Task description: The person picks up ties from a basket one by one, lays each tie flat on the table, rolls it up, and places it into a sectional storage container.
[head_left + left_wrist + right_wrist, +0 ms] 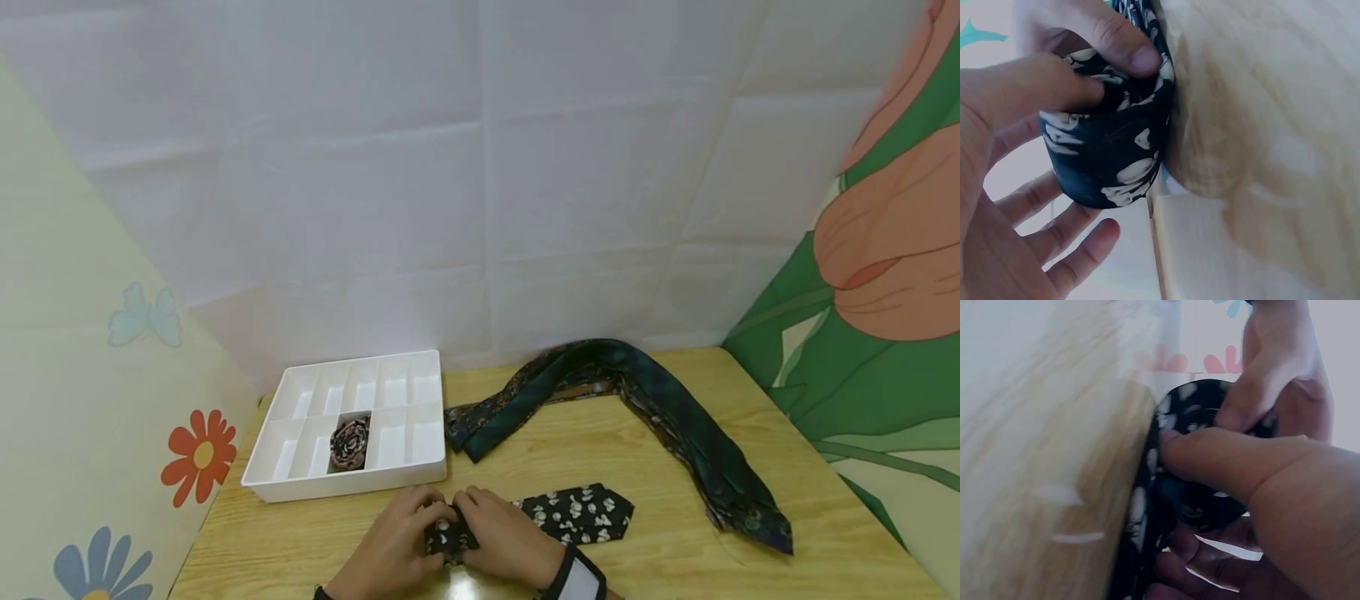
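Note:
A black necktie with white floral print (581,510) lies on the table's near side, its pointed end flat to the right and the rest wound into a roll (1107,153). My left hand (396,540) grips the roll from the left, the thumb pressing inside the coil and fingers round the outside. From the right, my right hand (510,533) pinches the roll where the flat length leaves it; its thumb (1210,456) also reaches into the coil. The roll stands on its edge on the tabletop. Part of it is hidden behind the hands in the head view.
A white divided tray (345,483) stands at the back left, with a rolled patterned tie (350,443) in one front compartment. Several dark ties (675,417) lie in a curved bundle at the back right. A white cloth backdrop (480,183) rises behind the wooden table (262,542).

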`<action>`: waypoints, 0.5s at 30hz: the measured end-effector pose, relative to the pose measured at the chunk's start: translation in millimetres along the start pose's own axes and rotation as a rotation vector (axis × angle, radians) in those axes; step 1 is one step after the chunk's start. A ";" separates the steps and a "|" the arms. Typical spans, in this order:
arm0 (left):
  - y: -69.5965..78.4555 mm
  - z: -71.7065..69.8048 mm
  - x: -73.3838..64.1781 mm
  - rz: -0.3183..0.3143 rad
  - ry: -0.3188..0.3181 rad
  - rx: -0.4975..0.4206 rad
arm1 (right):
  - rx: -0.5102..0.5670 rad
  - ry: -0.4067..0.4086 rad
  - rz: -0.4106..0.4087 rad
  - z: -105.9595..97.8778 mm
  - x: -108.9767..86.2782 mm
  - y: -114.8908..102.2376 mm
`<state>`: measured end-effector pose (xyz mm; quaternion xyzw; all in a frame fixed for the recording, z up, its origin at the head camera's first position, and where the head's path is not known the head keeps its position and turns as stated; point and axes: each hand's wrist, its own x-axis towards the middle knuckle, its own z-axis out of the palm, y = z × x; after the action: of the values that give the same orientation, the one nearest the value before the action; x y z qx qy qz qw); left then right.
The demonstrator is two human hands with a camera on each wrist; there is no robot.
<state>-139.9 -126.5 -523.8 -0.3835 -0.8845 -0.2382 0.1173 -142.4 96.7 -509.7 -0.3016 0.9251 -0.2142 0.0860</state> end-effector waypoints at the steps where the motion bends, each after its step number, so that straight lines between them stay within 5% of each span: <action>1: -0.1 0.6 -0.1 0.002 -0.002 0.000 | 0.004 -0.005 0.002 -0.2 -0.1 -0.1; 15: 1.4 4.5 -1.7 -0.055 -0.068 -0.017 | -0.013 0.018 -0.019 -2.7 -3.1 0.0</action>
<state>-137.8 -124.4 -527.9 -0.3680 -0.8961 -0.2356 0.0775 -140.8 99.5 -507.2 -0.3087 0.9243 -0.2119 0.0736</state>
